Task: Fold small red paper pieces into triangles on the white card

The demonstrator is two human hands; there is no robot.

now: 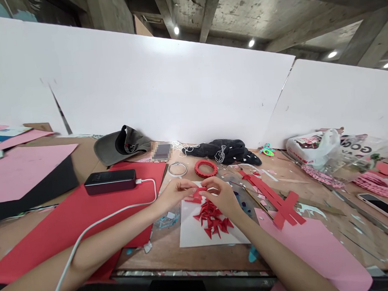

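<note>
Between my left hand (177, 191) and my right hand (221, 196) is a small piece of red paper (199, 191), pinched by the fingertips of both. Right below them, a heap of folded red paper triangles (211, 216) lies on a white sheet (189, 232). More red paper (193, 199) shows beside the left fingertips. Beyond my hands sit a red ring (205, 168) with a ridged rim and a thin white ring (177, 169). Long red paper strips (270, 195) lie crossed to the right of my right hand.
A black power bank (110, 181) with a white cable (118, 209) sits on red card (57, 235); the cable passes over my left forearm. A grey cap (122, 146), black cloth (226, 152), plastic bag (314, 148), phone (387, 209) and pink card (317, 247) lie around. A white partition (163, 90) stands behind.
</note>
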